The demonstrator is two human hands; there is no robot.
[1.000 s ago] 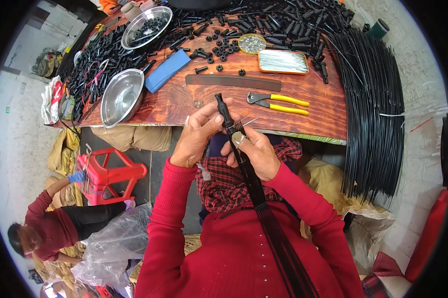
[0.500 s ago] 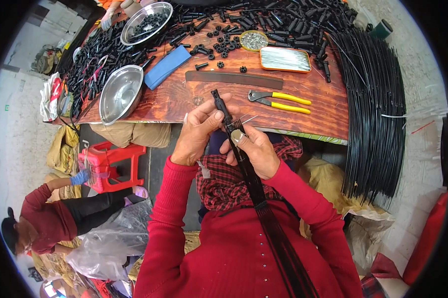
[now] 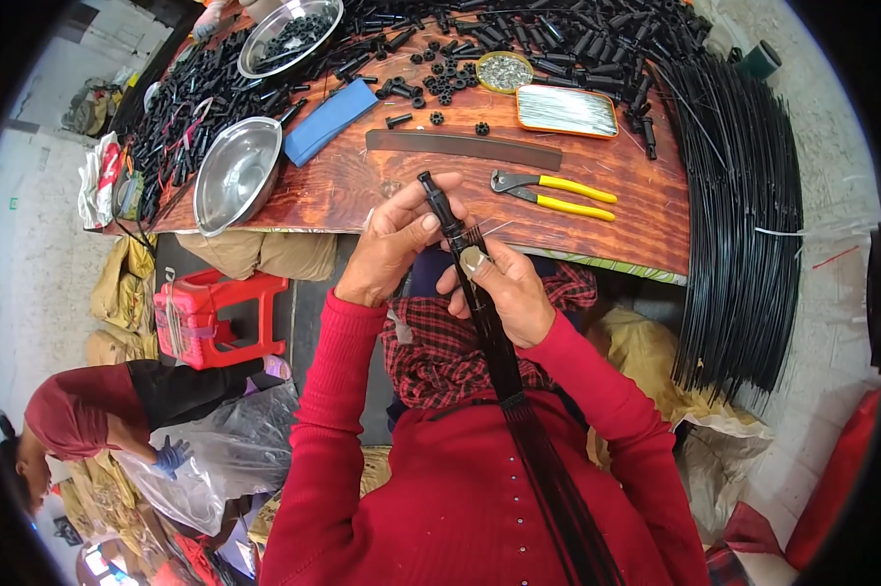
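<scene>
- Pinching the black tube (image 3: 435, 201) in the left hand (image 3: 393, 244), mid-frame, tilted toward the upper left.
- Gripping the black strands (image 3: 504, 369) just below it in the right hand (image 3: 509, 293), pressing with the thumb.
- Trailing down to the lower right, across the red sweater (image 3: 440, 488).

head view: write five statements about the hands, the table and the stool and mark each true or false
1. The left hand holds a black tubular piece. True.
2. The right hand holds a bundle of black strands. True.
3. The left hand also grips a yellow-handled tool. False: the pliers with yellow handles lie on the table.
4. A flat blue piece lies to the left of the pliers. True.
5. The plastic seat at the left is green. False: the stool is red.
</scene>
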